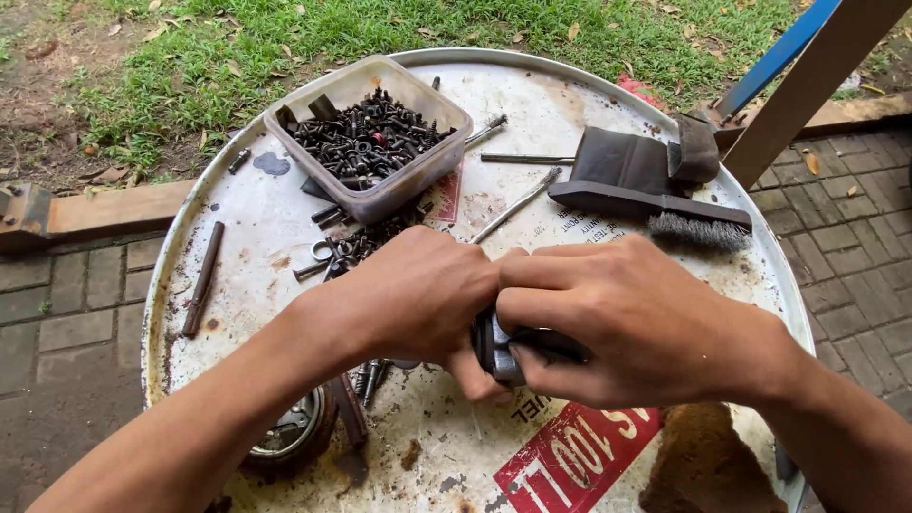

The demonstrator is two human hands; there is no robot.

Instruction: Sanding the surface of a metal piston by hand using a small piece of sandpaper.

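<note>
We are looking down at our two hands, close together over the round white surface (256, 237), which is the top of a metal drum with rusty spots. Our left hand (418, 294) is curling shut and our right hand (608, 318) is closing tight too, and both are gripping one small dark metal part (503, 350) between them. The part is sitting just above the surface, near the middle. We cannot tell just what it is, because our fingers are hiding most of it. Near us, a red sticker (570, 456) is lying on the surface, and a brown rusty patch (703, 465) is showing beside it. Under our left arm, a round metal ring part (290, 432) is resting at the edge. A little farther, loose bolts and rings (347, 249) are lying in a pile. To the right, a wire brush (665, 214) with a dark handle is lying next to a dark folded cloth (627, 157). Farther still, a clear plastic tub (375, 133) full of black screws is sitting on the surface. Past the edge, green grass (285, 38) is growing.
</note>
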